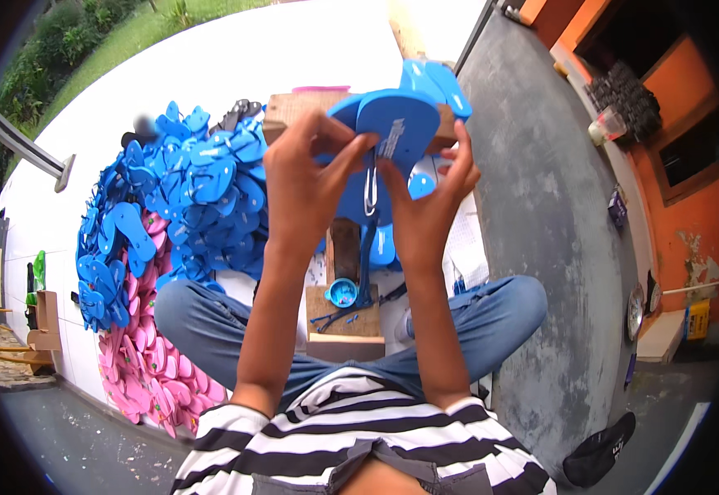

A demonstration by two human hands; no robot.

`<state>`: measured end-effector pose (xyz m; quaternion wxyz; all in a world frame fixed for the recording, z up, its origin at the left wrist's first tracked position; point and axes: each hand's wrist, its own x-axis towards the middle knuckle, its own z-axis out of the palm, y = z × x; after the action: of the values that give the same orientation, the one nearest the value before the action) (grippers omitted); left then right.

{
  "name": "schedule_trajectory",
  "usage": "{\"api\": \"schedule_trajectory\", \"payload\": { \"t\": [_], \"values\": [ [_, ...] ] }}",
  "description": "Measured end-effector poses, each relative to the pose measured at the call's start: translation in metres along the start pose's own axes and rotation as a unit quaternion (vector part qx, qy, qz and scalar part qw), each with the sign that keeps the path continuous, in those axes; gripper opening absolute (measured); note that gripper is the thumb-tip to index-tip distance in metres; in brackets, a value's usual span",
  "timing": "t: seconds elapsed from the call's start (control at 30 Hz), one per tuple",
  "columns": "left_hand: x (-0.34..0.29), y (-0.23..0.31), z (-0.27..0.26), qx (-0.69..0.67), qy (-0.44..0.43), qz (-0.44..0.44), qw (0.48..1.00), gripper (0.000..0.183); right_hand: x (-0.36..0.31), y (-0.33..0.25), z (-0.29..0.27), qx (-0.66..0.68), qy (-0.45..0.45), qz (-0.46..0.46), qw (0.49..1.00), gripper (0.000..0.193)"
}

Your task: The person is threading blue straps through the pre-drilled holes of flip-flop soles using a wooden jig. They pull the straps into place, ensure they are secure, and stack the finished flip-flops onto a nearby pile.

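In front of me, my left hand and my right hand hold up a blue flip-flop sole, with a second blue sole partly behind it. My left thumb and forefinger are closed at its near edge. The right thumb presses close by, while other right fingers reach up along the far side. Between the thumbs hangs a slim, shiny metal loop; whether it is pinched or fixed to the sole I cannot tell. Below it dangles a dark blue strap.
Left of me lies a big heap of blue flip-flops, with pink flip-flops nearer. A wooden block stands behind my hands. Between my legs are a small blue cup and a wooden board. A black cap lies at right.
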<state>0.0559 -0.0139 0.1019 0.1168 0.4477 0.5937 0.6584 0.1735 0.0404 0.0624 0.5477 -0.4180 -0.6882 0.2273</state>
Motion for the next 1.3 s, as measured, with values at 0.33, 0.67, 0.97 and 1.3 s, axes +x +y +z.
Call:
{"api": "schedule_trajectory", "payload": {
  "t": [0.33, 0.67, 0.97, 1.3],
  "values": [
    [-0.072, -0.051, -0.01, -0.085, -0.033, -0.135, 0.987, 0.024, -0.043, 0.036, -0.015, 0.11, -0.08, 0.083, 0.987, 0.027],
    [-0.057, -0.015, 0.01, -0.227, -0.024, -0.114, 0.967, 0.03, -0.051, 0.03, -0.026, 0.236, -0.133, 0.131, 0.954, 0.02],
    [-0.072, -0.035, -0.006, 0.16, -0.139, -0.183, 0.96, 0.026, -0.067, 0.053, -0.031, 0.103, -0.132, 0.115, 0.979, 0.017],
    [-0.147, -0.084, 0.012, 0.016, -0.163, -0.226, 0.96, 0.025, -0.13, 0.073, -0.046, 0.071, -0.289, 0.193, 0.935, 0.025]
  ]
}}
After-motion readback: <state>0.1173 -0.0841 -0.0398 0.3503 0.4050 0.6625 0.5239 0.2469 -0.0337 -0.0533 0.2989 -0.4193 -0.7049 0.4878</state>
